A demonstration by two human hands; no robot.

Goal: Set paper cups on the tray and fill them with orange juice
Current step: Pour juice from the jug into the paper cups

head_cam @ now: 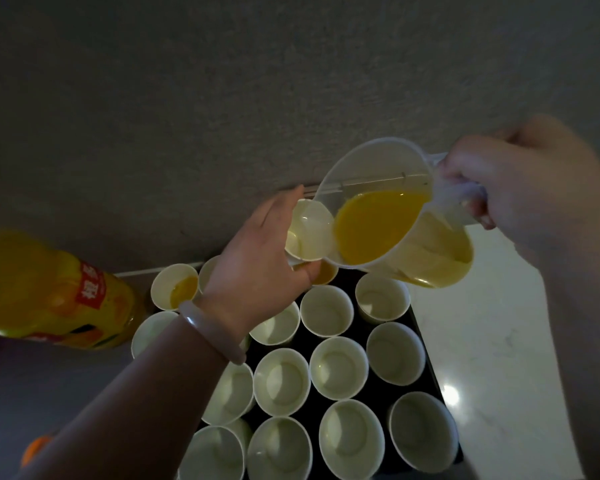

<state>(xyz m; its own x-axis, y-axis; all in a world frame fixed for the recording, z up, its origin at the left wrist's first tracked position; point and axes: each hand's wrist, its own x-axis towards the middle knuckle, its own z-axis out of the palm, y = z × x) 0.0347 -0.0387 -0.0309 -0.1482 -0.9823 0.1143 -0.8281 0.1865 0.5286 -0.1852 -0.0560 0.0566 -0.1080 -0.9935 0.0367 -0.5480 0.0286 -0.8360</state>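
Note:
A black tray (430, 362) carries several white paper cups (338, 367), most of them with no juice inside. One cup (175, 287) at the far left holds orange juice, and another juice-filled cup (326, 273) shows behind my left hand. My left hand (257, 268) grips a tilted paper cup (309, 230) lifted above the tray's far end. My right hand (520, 188) holds the handle of a clear plastic jug (388, 209) of orange juice, tipped with its spout against that cup's rim.
A large orange juice bottle (52, 292) with a red label lies on its side at the left. An orange cap (35, 448) sits at the lower left. A white marble counter (492, 341) runs to the tray's right. A grey wall stands behind.

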